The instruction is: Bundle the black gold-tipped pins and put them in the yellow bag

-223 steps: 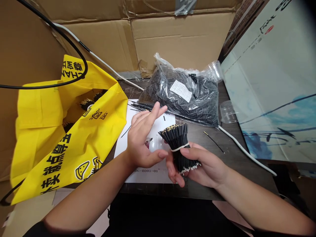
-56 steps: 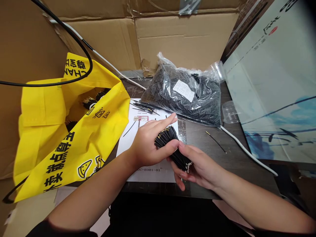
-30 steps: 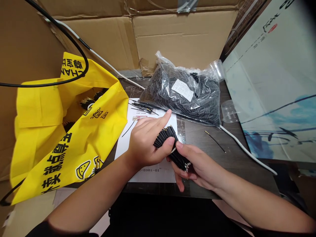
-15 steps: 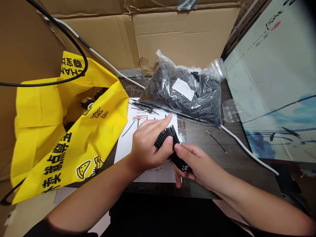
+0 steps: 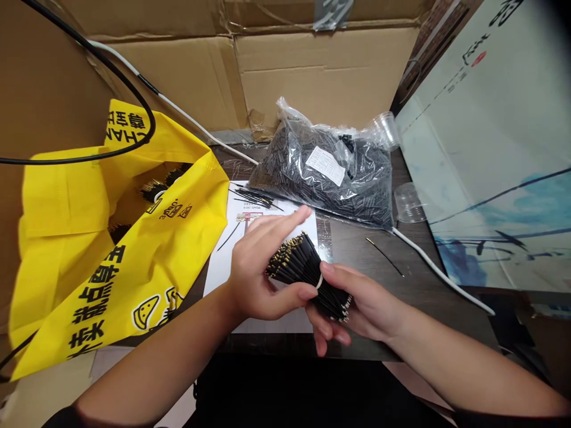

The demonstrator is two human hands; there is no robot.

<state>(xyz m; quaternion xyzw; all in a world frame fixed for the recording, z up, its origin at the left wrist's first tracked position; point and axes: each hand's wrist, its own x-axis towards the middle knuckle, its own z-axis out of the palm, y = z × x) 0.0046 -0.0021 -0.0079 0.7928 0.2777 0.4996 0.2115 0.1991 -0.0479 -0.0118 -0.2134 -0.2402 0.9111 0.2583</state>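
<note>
A thick bundle of short black wires (image 5: 294, 264), gold-coloured at the upper ends and silvery at the lower, is tied round the middle with a pale band (image 5: 320, 280). My right hand (image 5: 357, 297) grips its lower half, thumb near the band. Against the upper left side lies my left hand (image 5: 263, 267), its thumb on the bundle and its fingers stretched along the far side. Under the hands lies a printed white sheet (image 5: 218, 267). Several loose black wires (image 5: 259, 198) rest on the sheet's upper part.
A clear bag of small black tubes (image 5: 330, 172) stands behind the hands. The yellow bag (image 5: 178, 249) at left holds more wire bundles (image 5: 154, 190). One single wire (image 5: 385, 257) lies on the dark table at right. Beyond are a clear plastic cup (image 5: 409, 202), white cable (image 5: 441, 273) and cardboard (image 5: 312, 71).
The bundle has tilted so its gold ends now face me and show more fully. My left thumb has shifted down towards the band. The whole view has moved slightly.
</note>
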